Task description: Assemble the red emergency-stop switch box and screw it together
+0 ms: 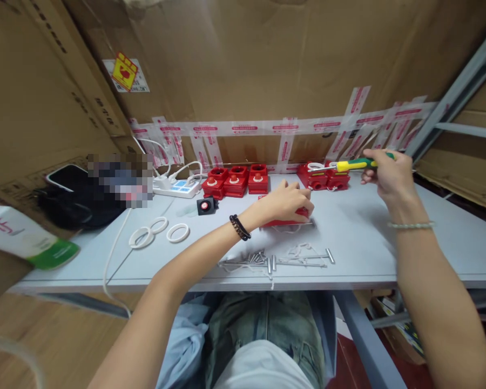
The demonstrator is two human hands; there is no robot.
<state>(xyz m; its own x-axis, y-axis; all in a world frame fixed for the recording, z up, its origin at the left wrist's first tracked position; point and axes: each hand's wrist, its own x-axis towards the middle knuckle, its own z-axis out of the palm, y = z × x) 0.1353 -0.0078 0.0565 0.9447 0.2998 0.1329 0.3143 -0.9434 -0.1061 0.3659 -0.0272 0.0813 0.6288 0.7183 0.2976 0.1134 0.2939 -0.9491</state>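
Observation:
My left hand (289, 202) is closed over a red box-shaped housing (285, 220) on the table, covering much of it. A thin metal rod and a bit of white cord show along the housing's near side. Raised to the right, my right hand (389, 170) grips a screwdriver (354, 164) by its green and yellow handle, the shaft pointing left. Behind that shaft stand more red housings (326, 180), with a white ring on top. In front of my left hand lie metal T-shaped rods (303, 262), screws (257, 256) and white cords.
Red housings (237, 182) stand in a row at the back, beside a white power strip (178, 187). A black square part (206, 205) and white rings (178, 233) lie left of centre. A phone (67, 177) and a white-green tube (28, 237) are far left. Cardboard (259, 65) walls the back.

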